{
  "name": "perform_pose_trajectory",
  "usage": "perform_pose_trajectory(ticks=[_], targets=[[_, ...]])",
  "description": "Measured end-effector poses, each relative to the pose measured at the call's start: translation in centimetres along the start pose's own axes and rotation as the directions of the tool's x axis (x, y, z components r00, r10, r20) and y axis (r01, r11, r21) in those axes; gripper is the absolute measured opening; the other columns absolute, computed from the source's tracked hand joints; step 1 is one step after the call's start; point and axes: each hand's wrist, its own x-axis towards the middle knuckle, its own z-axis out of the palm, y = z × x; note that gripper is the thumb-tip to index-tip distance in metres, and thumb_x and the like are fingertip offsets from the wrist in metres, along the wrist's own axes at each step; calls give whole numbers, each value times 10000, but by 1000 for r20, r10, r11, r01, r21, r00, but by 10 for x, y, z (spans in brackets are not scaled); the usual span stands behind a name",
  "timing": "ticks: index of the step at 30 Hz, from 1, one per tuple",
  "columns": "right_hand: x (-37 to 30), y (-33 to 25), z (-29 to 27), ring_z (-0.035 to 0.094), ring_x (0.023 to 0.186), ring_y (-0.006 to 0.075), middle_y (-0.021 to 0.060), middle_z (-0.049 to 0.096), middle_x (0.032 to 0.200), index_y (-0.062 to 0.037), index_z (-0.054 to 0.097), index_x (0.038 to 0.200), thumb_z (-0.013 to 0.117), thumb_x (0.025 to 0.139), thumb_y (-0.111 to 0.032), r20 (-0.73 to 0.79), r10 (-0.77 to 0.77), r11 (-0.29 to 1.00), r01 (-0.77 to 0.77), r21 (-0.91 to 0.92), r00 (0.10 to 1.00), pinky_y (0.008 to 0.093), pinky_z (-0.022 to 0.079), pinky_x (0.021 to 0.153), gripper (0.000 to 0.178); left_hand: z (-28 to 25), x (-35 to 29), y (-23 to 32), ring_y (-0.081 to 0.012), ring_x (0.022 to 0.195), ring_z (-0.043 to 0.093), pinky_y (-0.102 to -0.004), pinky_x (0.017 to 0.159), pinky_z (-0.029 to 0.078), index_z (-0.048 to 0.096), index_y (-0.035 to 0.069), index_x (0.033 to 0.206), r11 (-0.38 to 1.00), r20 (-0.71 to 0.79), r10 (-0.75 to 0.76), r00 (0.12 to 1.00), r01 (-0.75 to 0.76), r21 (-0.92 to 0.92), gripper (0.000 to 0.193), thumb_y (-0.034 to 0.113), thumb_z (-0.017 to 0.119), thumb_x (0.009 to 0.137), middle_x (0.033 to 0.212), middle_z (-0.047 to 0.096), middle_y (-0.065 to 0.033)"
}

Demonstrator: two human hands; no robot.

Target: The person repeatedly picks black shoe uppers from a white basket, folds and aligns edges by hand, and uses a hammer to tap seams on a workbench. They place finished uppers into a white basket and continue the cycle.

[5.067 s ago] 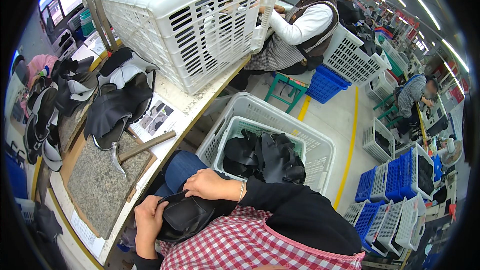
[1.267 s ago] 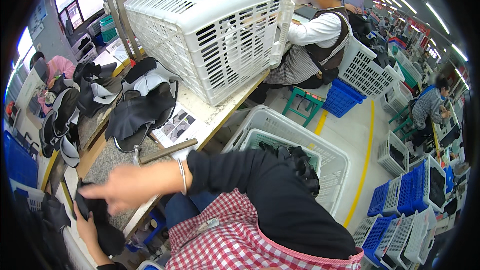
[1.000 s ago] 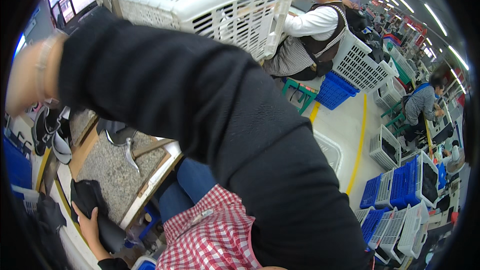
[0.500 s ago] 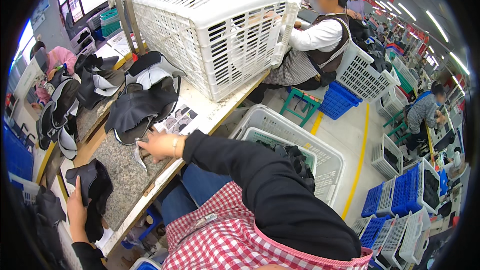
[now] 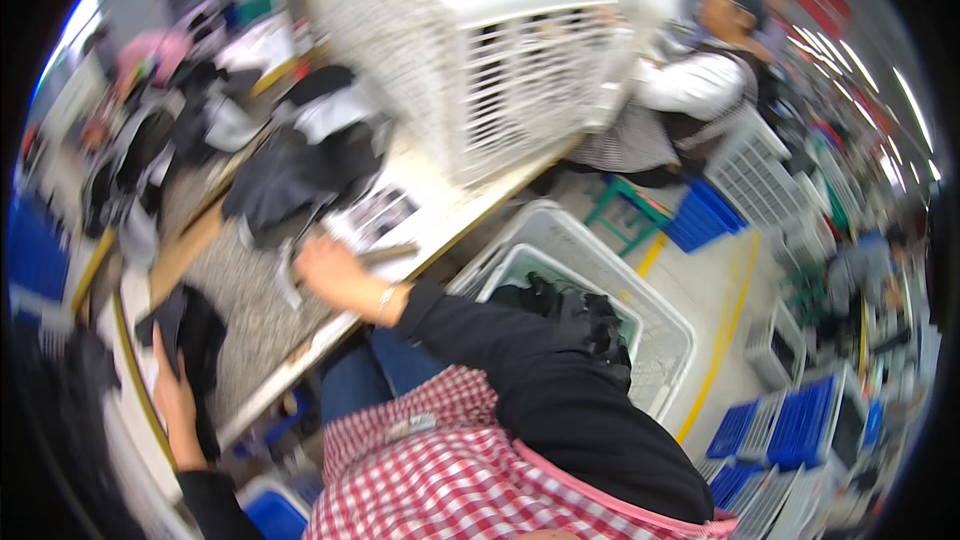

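The view is smeared by motion. My left hand [image 5: 174, 395], at the left edge of the bench, is closed on a black shoe upper [image 5: 203, 335], thumb on its near face. My right hand [image 5: 338, 272] is closed around what looks like a hammer: its curved metal head [image 5: 287, 278] shows left of the fingers, and its wooden handle [image 5: 392, 254] sticks out to the right. Below that hammer lies a grey stone slab [image 5: 255, 340]. Just beyond my right hand is a pile of black and grey shoe uppers [image 5: 290, 190].
A large white crate [image 5: 400, 60] stands on the far bench beside a printed sheet [image 5: 378, 215]. More uppers [image 5: 140, 150] lie far left. Right of the bench, a white basket [image 5: 670, 330] holds dark pieces. A co-worker [image 5: 690, 90] sits beyond, near a green stool [image 5: 625, 215].
The whole view has shifted and blurred. The hammer's handle now shows to the right of my right hand. My left hand still holds the shoe upper.
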Motion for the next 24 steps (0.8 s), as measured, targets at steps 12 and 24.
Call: perform_pose_trajectory(ticks=[12, 24], targets=[[-37, 0, -120, 361, 511, -8, 12, 594, 820, 19, 594, 1308, 413, 1138, -291, 354, 119, 367, -373, 852, 928, 165, 273, 433, 397, 27, -4, -10, -459, 1263, 601, -469, 1048, 482, 197, 281, 1641, 854, 12, 261, 965, -225, -469, 705, 380, 587, 1062, 1396, 583, -303], [26, -86, -82, 666, 637, 369, 148, 657, 718, -18, 607, 1063, 525, 1096, -275, 106, -199, 823, 107, 559, 974, 454, 514, 602, 272, 48, -44, 18, -483, 1173, 636, -501, 991, 501, 173, 222, 1652, 761, 7, -12, 1000, 14, -649, 817, 150, 644, 989, 1280, 646, -307]])
